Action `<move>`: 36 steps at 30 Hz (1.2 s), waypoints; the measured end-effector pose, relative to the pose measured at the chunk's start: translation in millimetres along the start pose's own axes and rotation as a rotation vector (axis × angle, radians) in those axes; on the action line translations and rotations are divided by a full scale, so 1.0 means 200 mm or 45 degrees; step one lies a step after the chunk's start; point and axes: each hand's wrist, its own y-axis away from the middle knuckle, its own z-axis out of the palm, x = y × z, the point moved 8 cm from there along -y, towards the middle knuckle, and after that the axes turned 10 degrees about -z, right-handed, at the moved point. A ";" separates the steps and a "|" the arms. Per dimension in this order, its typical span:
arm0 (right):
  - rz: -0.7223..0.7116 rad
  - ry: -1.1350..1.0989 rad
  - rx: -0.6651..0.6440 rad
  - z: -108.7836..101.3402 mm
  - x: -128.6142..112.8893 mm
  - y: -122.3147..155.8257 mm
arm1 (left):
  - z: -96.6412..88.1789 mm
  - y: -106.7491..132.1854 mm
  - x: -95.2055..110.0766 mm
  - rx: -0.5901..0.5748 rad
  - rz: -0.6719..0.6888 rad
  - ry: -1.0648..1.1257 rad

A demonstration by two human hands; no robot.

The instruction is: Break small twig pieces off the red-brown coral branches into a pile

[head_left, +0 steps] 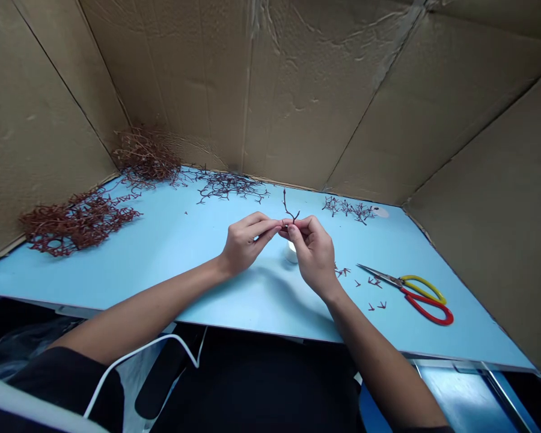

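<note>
Both my hands meet above the middle of the light blue table [171, 252]. My left hand [246, 242] and my right hand [313, 251] each pinch the base of a small dark red branched twig [290, 211], which stands upright between the fingertips. A small white object [291, 251] lies on the table just under my right hand, partly hidden by it.
Piles of red-brown branched twigs lie at the left [74, 219] and back left [146, 157]. Darker sprigs sit at the back centre [228, 186] and back right [349, 208]. Scissors with red and yellow handles [415, 291] lie at the right among small twig cuttings [374, 294]. Cardboard walls [297, 90] surround the table.
</note>
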 end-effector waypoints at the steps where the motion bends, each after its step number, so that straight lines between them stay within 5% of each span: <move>1: 0.000 -0.006 0.001 0.00 0.00 0.00 | 0.00 0.00 0.00 0.001 0.000 0.000; 29: -0.173 0.275 -0.055 -0.01 -0.03 0.02 | 0.02 0.03 -0.01 -0.077 -0.017 -0.026; 36: 0.004 0.035 0.038 -0.03 0.04 0.02 | 0.02 0.01 -0.06 -0.068 -0.223 0.163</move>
